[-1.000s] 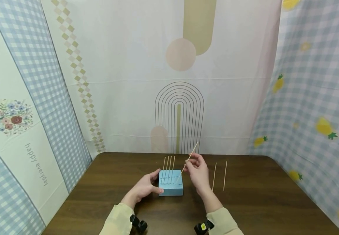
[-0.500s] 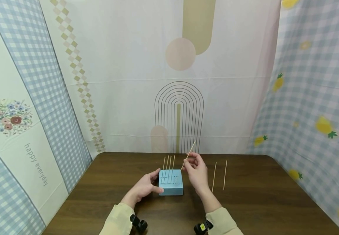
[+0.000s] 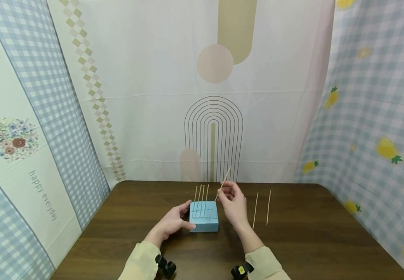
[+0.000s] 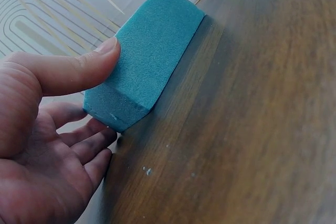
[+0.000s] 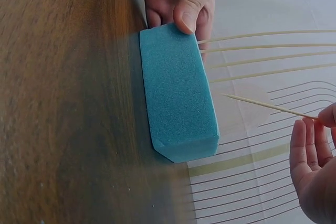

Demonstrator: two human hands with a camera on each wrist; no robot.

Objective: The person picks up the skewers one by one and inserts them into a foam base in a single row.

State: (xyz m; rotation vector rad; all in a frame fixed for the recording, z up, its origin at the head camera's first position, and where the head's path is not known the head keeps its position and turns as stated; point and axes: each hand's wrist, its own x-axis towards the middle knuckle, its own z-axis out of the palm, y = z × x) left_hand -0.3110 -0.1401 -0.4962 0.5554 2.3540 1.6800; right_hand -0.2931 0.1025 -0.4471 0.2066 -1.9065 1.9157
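Note:
My left hand (image 3: pixel 168 223) holds a light-blue foam block (image 3: pixel 204 226), with the thumb on its front face and the fingers at its left side and behind. Several thin bamboo skewers (image 3: pixel 207 192) stand upright in the left part of the block's top, which is marked with rows of dark holes. To the right of them, my right hand (image 3: pixel 235 204) pinches another bamboo skewer (image 3: pixel 225 177) between thumb and fingers, tilted. In the right wrist view, the held skewer's pointed tip (image 5: pixel 228 96) aims at the block's top with a small gap between.
Two loose skewers (image 3: pixel 269 208) lie on the dark wooden table (image 3: pixel 303 241), right of my right hand. Small blue crumbs (image 4: pixel 148 171) dot the wood in the left wrist view. A patterned cloth (image 3: pixel 146 116) hangs behind the table's far edge.
The held skewer has moved a little left, and its lower end has gone from in front of the block's top toward the far right corner. My left hand and the block keep their place.

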